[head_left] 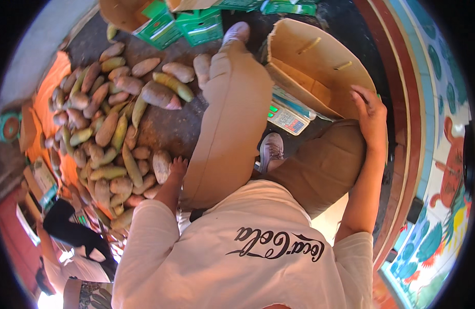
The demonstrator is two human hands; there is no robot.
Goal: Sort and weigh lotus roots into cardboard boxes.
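Note:
At the right, my right hand [370, 105] is over the near right rim of an open cardboard box [320, 56]. Its fingers are curled loosely and apart, with nothing in them. My left hand [178, 167] hangs low beside my left leg, fingers apart, next to a brown oblong vegetable [161, 167]. Whether it touches that vegetable I cannot tell. Left of it spreads a heap of large brown and yellow-green vegetables [108, 129], like overripe cucumbers. The box stands on a scale, whose grey keypad and lit green display [289, 121] show between my legs.
Green printed cartons [199, 26] stand beyond my left foot [236, 33]. Orange sheeting [47, 85] lies under the heap's left side. A painted wall [443, 154] with a red-brown ledge runs along the right. Another person [78, 262] is at the lower left.

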